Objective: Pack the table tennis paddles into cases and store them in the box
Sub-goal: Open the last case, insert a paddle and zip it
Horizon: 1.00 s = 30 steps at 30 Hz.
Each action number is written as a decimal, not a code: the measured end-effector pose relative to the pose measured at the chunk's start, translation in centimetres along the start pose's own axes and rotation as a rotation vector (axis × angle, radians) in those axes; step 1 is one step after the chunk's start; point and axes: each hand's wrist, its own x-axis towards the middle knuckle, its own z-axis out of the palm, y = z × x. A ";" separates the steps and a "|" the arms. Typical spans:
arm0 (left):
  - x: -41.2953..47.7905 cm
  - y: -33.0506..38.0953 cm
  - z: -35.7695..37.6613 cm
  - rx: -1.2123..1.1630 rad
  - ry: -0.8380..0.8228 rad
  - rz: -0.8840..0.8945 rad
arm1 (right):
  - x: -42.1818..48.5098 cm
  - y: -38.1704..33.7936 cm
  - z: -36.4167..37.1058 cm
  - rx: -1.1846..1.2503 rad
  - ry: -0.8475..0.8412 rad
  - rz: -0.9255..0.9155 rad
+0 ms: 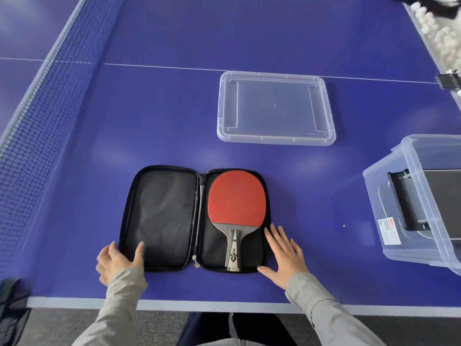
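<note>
A black zip case (159, 216) lies spread flat near the table's front edge. A red-faced paddle (237, 198) rests in its right half, handle toward me. My left hand (117, 260) grips the near left corner of the case's left flap, thumb on the lining. My right hand (284, 255) lies flat on the table with straight fingers, touching the case's right edge by the handle. A clear plastic box (379, 186) stands at the right with a black case (409, 203) inside it.
The box's clear lid (275, 108) lies upside down behind the case. The net (42, 116) runs along the left side. A tray of white balls (441, 33) sits at the far right. A dark bag (12, 308) hangs off the near left corner.
</note>
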 end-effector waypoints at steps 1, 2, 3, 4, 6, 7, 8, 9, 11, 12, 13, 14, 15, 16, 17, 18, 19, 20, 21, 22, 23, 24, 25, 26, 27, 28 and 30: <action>0.3 -0.6 0.0 0.022 -0.039 0.050 | 0.0 0.0 0.0 0.002 -0.003 0.002; 0.6 -0.9 -0.1 0.035 -0.066 0.100 | 0.1 0.0 0.0 0.000 -0.001 0.003; 0.9 -1.5 -0.3 0.016 -0.090 0.132 | 0.0 0.0 -0.1 -0.001 0.004 0.004; 1.0 -1.7 -0.7 -0.049 -0.118 0.140 | 0.0 -0.1 -0.1 -0.002 0.009 0.005; 0.5 -1.9 -2.1 -0.332 -0.212 0.110 | 0.0 -0.1 -0.1 0.006 0.012 0.005; -0.1 -1.5 -3.2 -0.491 -0.269 0.093 | -0.1 -0.1 -0.2 0.015 0.010 0.004; -0.9 -0.9 -4.3 -0.617 -0.307 0.098 | -0.1 -0.1 -0.4 0.028 0.005 0.000; -1.9 0.0 -5.5 -0.696 -0.319 0.139 | -0.2 -0.3 -0.7 0.046 0.005 -0.006; -4.6 2.1 -7.2 -0.761 -0.335 0.297 | -0.5 -0.9 -1.7 0.163 0.079 0.006; -6.4 3.4 -7.8 -0.756 -0.366 0.411 | -0.8 -1.3 -2.4 0.267 0.169 0.030; -8.1 4.4 -7.8 -0.713 -0.393 0.531 | -1.0 -2.0 -3.4 0.379 0.277 0.052; -9.9 5.3 -7.3 -0.673 -0.425 0.655 | -1.1 -2.8 -4.3 0.505 0.378 0.070; -11.3 5.9 -6.5 -0.619 -0.446 0.747 | -1.2 -3.8 -5.3 0.646 0.456 0.073; -12.5 6.5 -5.3 -0.563 -0.480 0.822 | -1.2 -4.8 -6.3 0.788 0.499 0.077; -13.5 6.9 -3.9 -0.496 -0.495 0.901 | -1.1 -5.9 -7.2 0.901 0.503 0.067; -14.2 7.2 -2.5 -0.423 -0.499 0.993 | -0.8 -6.7 -7.9 0.951 0.495 0.068; -14.8 7.5 -1.0 -0.351 -0.489 1.077 | -0.4 -7.3 -8.3 0.947 0.478 0.070; -15.1 7.7 0.2 -0.294 -0.489 1.129 | 0.1 -7.5 -8.3 0.901 0.461 0.095; -15.3 8.1 1.1 -0.255 -0.494 1.153 | 0.7 -7.5 -8.2 0.854 0.458 0.129; -15.3 8.4 1.9 -0.224 -0.498 1.168 | 1.2 -7.1 -7.9 0.816 0.459 0.179; -15.1 8.7 2.4 -0.197 -0.500 1.183 | 1.6 -6.5 -7.6 0.795 0.461 0.227; -14.6 8.9 2.6 -0.181 -0.487 1.177 | 2.0 -5.7 -7.2 0.782 0.451 0.270; -13.7 8.9 2.9 -0.186 -0.477 1.120 | 2.3 -5.1 -7.0 0.778 0.431 0.299; -12.7 9.1 2.9 -0.209 -0.460 1.006 | 2.6 -4.5 -6.7 0.784 0.398 0.330; -11.4 9.3 3.1 -0.228 -0.446 0.836 | 2.8 -4.1 -6.4 0.797 0.361 0.364; -9.8 9.5 3.5 -0.236 -0.450 0.637 | 3.0 -3.7 -6.0 0.816 0.330 0.404; -7.0 10.1 4.0 -0.240 -0.511 0.298 | 3.2 -3.3 -5.1 0.864 0.301 0.468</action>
